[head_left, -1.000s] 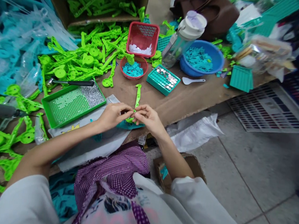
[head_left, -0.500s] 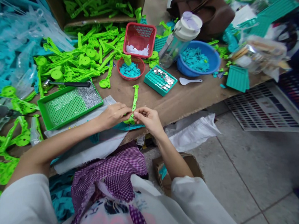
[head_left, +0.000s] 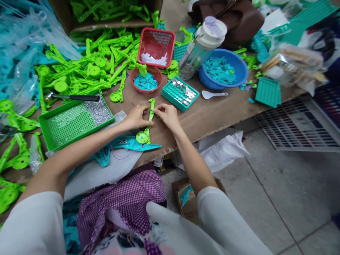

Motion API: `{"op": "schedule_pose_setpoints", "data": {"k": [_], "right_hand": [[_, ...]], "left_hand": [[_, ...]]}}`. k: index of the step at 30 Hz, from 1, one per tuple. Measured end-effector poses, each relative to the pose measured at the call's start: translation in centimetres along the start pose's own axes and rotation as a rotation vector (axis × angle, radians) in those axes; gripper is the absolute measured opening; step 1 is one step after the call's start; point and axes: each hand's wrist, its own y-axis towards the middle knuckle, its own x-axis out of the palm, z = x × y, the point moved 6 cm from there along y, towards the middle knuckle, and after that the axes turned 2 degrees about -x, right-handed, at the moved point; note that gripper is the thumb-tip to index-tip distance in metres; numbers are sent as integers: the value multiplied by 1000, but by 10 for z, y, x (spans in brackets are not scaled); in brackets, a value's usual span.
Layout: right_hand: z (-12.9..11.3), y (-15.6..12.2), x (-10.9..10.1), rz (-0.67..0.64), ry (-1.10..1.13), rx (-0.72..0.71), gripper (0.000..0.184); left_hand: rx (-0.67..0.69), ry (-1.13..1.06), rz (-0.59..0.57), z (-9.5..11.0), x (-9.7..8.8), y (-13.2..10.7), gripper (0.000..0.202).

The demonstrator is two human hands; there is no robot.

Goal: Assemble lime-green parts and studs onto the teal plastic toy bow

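A long lime-green plastic part [head_left: 152, 107] with a round disc at its near end lies upright in view between my hands. My left hand [head_left: 136, 117] is at its left side, thumb and forefinger curled against the narrow arm. From the right, my right hand [head_left: 167, 115] pinches at the arm's upper stretch; whatever its fingertips hold is too small to make out. A fine reddish line, perhaps a wire, shows beside the disc. Under the near end rests a teal plastic piece [head_left: 135, 143], with thin pinkish wire on the white cloth [head_left: 107, 177] beside it.
Left stands a green tray [head_left: 67, 125] of small metal pieces, a hammer [head_left: 84, 97] across its rim. Beyond are green parts [head_left: 95, 64], red baskets [head_left: 156, 44], a teal tray [head_left: 175, 98] of silver discs, a white spoon [head_left: 215, 95], a blue bowl [head_left: 241, 76] and a bottle [head_left: 198, 53].
Both hands have moved away from me along the green part, from near its disc to its upper arm. The disc and the teal piece underneath now show.
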Motion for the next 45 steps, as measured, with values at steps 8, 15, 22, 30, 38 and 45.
{"op": "schedule_pose_setpoints", "data": {"k": [8,15,22,30,38,45], "right_hand": [[-2,12,-2,-175,11,134,22],[-6,12,0,-178,-24,51,18],[-5,11,2,-281,110,-30,25],[-11,15,0,-374,97,-68,17],[-20,28,5,-608,-72,-32,13],[-21,25,4,-614,-55,3,15]], "left_hand": [[-16,81,-59,6,3,2,72],[-2,77,-72,7,3,1,68],[26,87,-102,6,3,3,71],[18,85,-159,2,7,5,73],[35,104,-185,6,6,6,70],[-36,82,-177,10,5,2,72]]}}
